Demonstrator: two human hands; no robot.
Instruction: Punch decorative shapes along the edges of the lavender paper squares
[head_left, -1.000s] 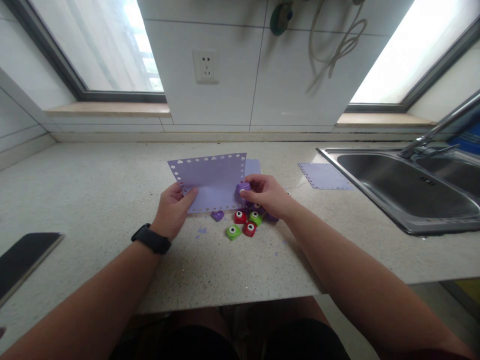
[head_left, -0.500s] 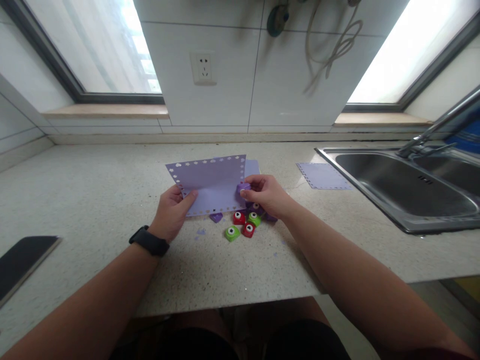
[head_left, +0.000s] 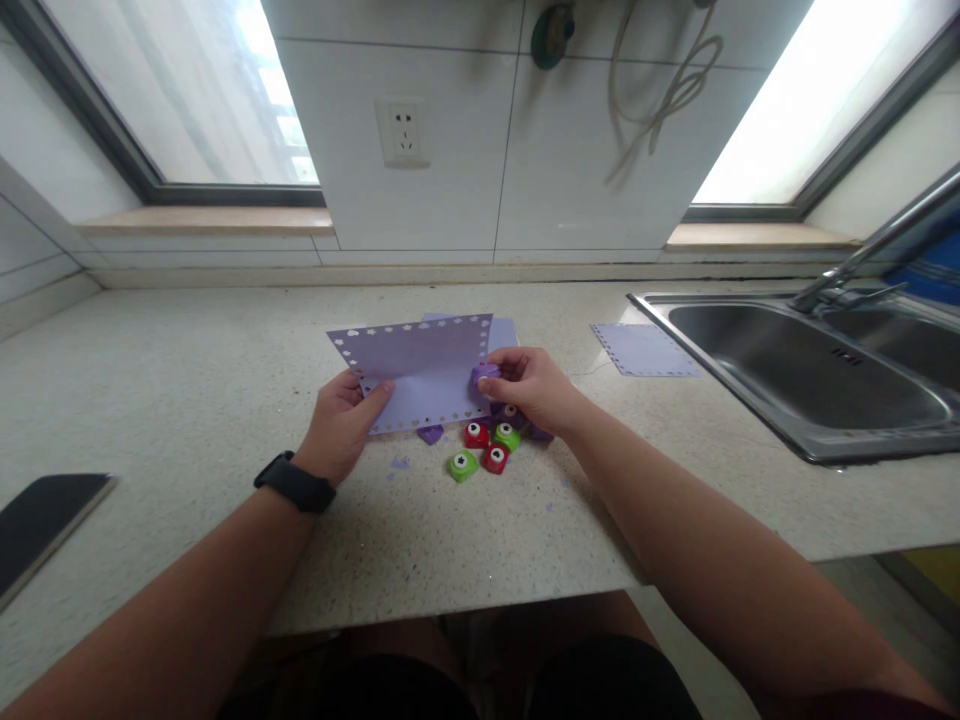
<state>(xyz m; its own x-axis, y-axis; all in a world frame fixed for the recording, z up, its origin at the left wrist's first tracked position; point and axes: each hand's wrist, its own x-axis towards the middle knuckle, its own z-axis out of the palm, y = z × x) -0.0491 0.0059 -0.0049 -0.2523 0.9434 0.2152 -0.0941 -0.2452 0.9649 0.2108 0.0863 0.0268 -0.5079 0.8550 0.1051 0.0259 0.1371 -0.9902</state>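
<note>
A purple sheet (head_left: 424,370) with small shapes cut along its edges is held up above the counter. My left hand (head_left: 341,420) grips its left side, thumb on the front. Between the thumb and fingers of my right hand (head_left: 529,388) is a purple punch (head_left: 485,374), at the sheet's right edge. Just below the sheet lie two red punches (head_left: 495,458), two green punches (head_left: 463,464) and some purple punches (head_left: 510,414), partly hidden by the sheet and my right hand. More purple paper (head_left: 505,332) lies behind the held sheet.
A second edge-punched purple sheet (head_left: 646,350) lies on the counter (head_left: 225,400) beside the steel sink (head_left: 810,370). Small paper scraps (head_left: 399,462) are scattered near the punches. A dark flat object (head_left: 49,525) is at the far left. The tiled wall stands behind.
The held sheet is tilted very slightly differently, its upper left corner a little further left. Both hands keep their grips, and the whole view has shifted slightly.
</note>
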